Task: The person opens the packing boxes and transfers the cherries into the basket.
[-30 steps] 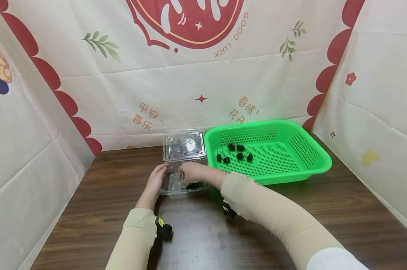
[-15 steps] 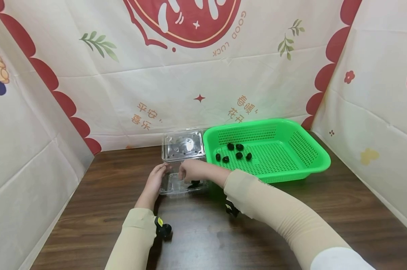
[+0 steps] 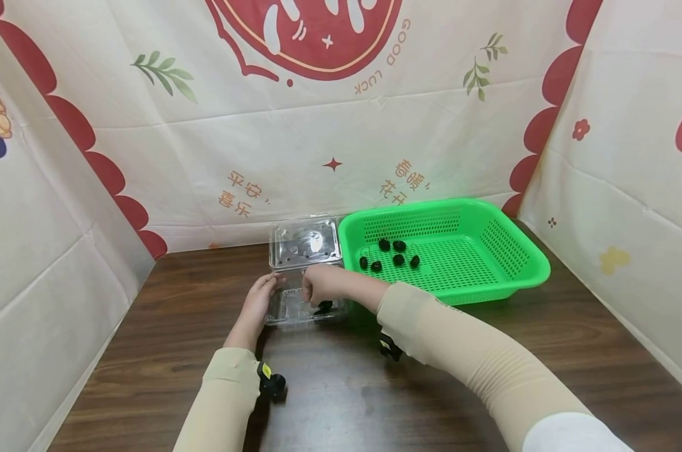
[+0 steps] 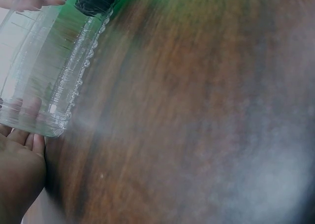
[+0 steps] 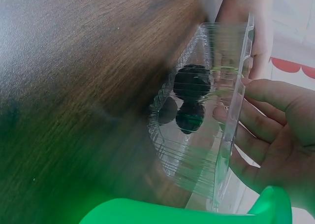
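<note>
A clear plastic clamshell box (image 3: 296, 314) stands on the table with its lid (image 3: 306, 243) folded back. My left hand (image 3: 257, 307) holds the box at its left end, the fingers bent about the rim. Over the box's right part is my right hand (image 3: 325, 284); in the right wrist view its fingers (image 5: 266, 125) lie loosely bent at the rim, nothing visibly held. Below those fingertips, dark round lumps (image 5: 192, 81) lie in the box, their kind unclear. Several similar black lumps (image 3: 399, 258) sit in the green basket (image 3: 535, 270).
The basket stands against the box's right side, its rim close below the right wrist. Brown wooden table (image 3: 341, 395) extends in front of both. A printed cloth (image 3: 296, 144) hangs behind the table and along the sides.
My right hand has lifted slightly and shifted right in the box, and a black lump shows beneath it. My left hand stays at the box's left end.
</note>
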`<control>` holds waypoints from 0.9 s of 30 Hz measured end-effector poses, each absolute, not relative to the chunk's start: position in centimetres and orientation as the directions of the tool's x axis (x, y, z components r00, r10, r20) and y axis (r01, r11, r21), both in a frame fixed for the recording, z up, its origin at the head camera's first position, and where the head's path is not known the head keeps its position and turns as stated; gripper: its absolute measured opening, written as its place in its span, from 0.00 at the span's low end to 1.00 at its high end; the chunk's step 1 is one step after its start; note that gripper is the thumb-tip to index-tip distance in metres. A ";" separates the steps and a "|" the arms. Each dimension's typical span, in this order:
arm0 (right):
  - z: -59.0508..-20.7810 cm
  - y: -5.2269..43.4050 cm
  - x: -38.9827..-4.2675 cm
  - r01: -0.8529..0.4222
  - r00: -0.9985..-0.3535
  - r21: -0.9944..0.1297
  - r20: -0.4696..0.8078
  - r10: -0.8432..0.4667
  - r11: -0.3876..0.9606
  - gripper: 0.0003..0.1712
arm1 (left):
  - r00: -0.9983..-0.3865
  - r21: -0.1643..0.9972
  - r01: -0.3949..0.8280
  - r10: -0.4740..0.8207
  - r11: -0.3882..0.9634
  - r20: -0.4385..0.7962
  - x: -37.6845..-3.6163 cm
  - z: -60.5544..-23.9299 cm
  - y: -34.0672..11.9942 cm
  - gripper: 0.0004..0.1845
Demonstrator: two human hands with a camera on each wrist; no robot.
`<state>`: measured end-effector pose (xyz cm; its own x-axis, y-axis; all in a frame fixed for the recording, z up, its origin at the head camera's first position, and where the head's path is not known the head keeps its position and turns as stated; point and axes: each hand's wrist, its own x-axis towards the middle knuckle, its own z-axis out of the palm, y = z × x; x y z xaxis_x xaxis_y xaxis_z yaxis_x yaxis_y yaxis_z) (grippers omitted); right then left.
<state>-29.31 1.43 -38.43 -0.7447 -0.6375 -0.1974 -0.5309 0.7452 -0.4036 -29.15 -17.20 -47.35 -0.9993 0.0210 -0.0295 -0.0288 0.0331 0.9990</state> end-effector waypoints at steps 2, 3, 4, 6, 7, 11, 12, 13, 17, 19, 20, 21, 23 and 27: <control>-38.3 1.5 -29.3 -0.538 -0.745 -0.389 -0.196 -0.638 0.748 0.06 | -0.999 0.999 -0.028 0.018 0.035 -0.029 -29.2 -47.3 -17.2 0.21; -38.2 1.5 -29.3 -0.543 -0.744 -0.382 -0.195 -0.639 0.748 0.06 | -0.999 0.999 -0.028 0.016 0.033 -0.028 -29.2 -47.3 -17.2 0.21; -38.1 1.5 -29.2 -0.548 -0.742 -0.376 -0.195 -0.642 0.747 0.05 | -1.000 0.999 -0.027 0.014 0.036 -0.028 -29.2 -47.3 -17.2 0.21; -38.0 1.6 -29.2 -0.559 -0.737 -0.368 -0.192 -0.648 0.744 0.05 | -1.000 0.999 -0.024 0.012 0.038 -0.024 -29.3 -47.3 -17.2 0.21; -38.0 1.7 -29.2 -0.563 -0.733 -0.367 -0.191 -0.652 0.740 0.04 | -1.000 0.999 -0.024 0.011 0.039 -0.025 -29.3 -47.3 -17.2 0.21; -37.8 1.9 -29.1 -0.566 -0.729 -0.383 -0.179 -0.660 0.730 0.05 | -1.000 0.999 -0.024 0.008 0.042 -0.024 -29.2 -47.3 -17.2 0.20; -37.8 2.0 -29.1 -0.564 -0.730 -0.388 -0.176 -0.660 0.728 0.05 | -1.000 0.999 -0.023 0.008 0.044 -0.023 -29.2 -47.3 -17.2 0.20; -37.7 2.0 -29.1 -0.565 -0.731 -0.389 -0.172 -0.660 0.727 0.06 | -1.000 0.999 -0.023 0.007 0.045 -0.024 -29.2 -47.3 -17.2 0.20; -37.4 2.3 -29.1 -0.578 -0.729 -0.390 -0.147 -0.668 0.717 0.09 | -1.000 0.999 -0.016 0.006 0.049 -0.017 -29.1 -47.3 -17.1 0.20; -37.2 2.4 -29.1 -0.588 -0.726 -0.383 -0.140 -0.674 0.713 0.08 | -1.000 0.999 -0.014 0.004 0.047 -0.014 -29.1 -47.3 -17.1 0.20; -37.0 2.5 -29.1 -0.590 -0.724 -0.385 -0.136 -0.676 0.710 0.07 | -1.000 0.999 -0.012 0.004 0.046 -0.012 -29.1 -47.3 -17.1 0.20; -36.9 2.6 -29.1 -0.591 -0.723 -0.386 -0.134 -0.677 0.708 0.06 | -1.000 0.999 -0.014 0.001 0.044 -0.014 -29.1 -47.3 -17.1 0.20; -36.7 2.7 -29.0 -0.585 -0.728 -0.395 -0.128 -0.673 0.708 0.05 | -1.000 0.999 -0.017 0.000 0.046 -0.017 -29.1 -47.3 -17.1 0.20; -36.3 3.0 -28.9 -0.582 -0.742 -0.403 -0.091 -0.664 0.706 0.06 | -1.000 0.999 -0.030 -0.003 0.045 -0.029 -29.0 -47.2 -17.2 0.20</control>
<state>-28.89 3.00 -36.31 -0.7424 -0.6637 -0.0908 -0.5821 0.7062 -0.4031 -29.01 -17.18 -47.18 -0.9996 -0.0032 -0.0294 -0.0296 0.0451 0.9985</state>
